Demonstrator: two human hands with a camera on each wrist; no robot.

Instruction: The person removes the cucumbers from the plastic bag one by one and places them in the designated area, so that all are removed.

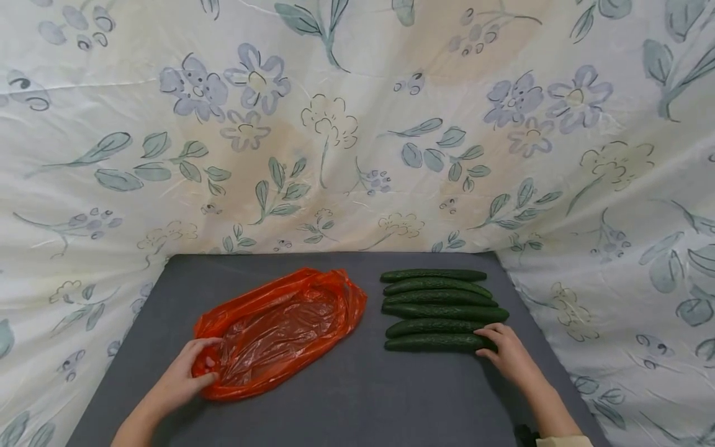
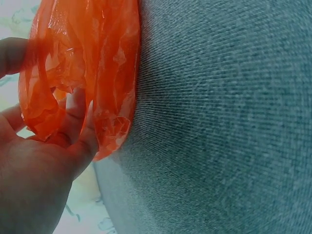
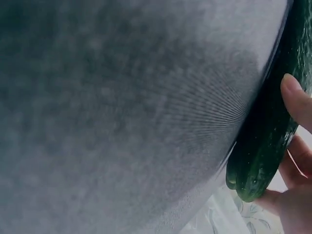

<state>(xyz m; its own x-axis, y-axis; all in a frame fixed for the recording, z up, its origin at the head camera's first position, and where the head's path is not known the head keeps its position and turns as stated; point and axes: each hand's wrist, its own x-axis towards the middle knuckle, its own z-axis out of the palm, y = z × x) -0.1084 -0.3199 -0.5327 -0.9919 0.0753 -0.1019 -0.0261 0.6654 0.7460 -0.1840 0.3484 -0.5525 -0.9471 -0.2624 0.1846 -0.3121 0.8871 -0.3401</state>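
Note:
A red-orange plastic bag (image 1: 279, 329) lies spread on the left side of the table, its mouth wide and its thin bottom showing inside. My left hand (image 1: 187, 369) grips the bag's near-left end; in the left wrist view the fingers show through the translucent film (image 2: 114, 73). On the right, several dark green cucumbers (image 1: 441, 295) lie side by side, roughly parallel to the table's far edge. Over the right end of the nearest cucumber (image 1: 430, 343) is my right hand (image 1: 508, 351), its thumb on the near side and its fingers on the far side.
Dark grey cloth covers the table (image 1: 357, 397). Floral fabric (image 1: 357, 124) hangs behind it and along both sides. A dark band (image 1: 525, 434) sits at the right wrist, next to a pale sleeve (image 1: 564, 441).

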